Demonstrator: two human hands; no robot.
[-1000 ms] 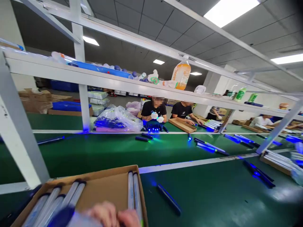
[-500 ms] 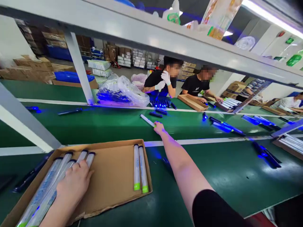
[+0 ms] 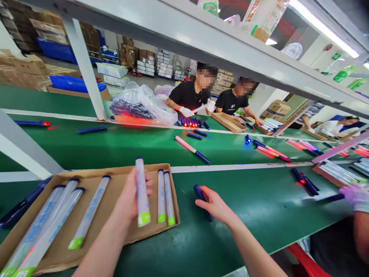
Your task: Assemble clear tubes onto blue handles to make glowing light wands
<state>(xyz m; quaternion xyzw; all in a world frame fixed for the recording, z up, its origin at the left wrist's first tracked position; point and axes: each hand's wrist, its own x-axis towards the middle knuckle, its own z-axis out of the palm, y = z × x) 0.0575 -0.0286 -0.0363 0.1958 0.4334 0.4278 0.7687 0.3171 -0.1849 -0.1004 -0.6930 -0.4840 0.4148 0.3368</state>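
Note:
My left hand (image 3: 131, 194) grips a clear plastic tube (image 3: 142, 192) with a dark blue top and a bright green lower end, raised above a shallow cardboard tray (image 3: 121, 181). Several similar tubes (image 3: 90, 211) lie at the tray's left side, and two more tubes (image 3: 165, 198) lie along its right edge. To the right of the tray, my right hand (image 3: 215, 204) has its thumb and fingers around a dark blue flashlight-like handle (image 3: 199, 192) on the green bench. Part of this handle is hidden under the hand.
Beyond the white strip lies a light stick (image 3: 186, 144) with a red-glowing tube and blue handle. Loose handles (image 3: 92, 129) lie on the green surface. Metal posts (image 3: 86, 69) and an overhead beam frame the bench. Two co-workers sit opposite; a gloved hand (image 3: 356, 196) is at right.
My left hand has lifted a tube from the tray's left group. My right hand has let go of the far tube, now joined to a handle, and come back to the near handle. Lights turned from blue to mostly red.

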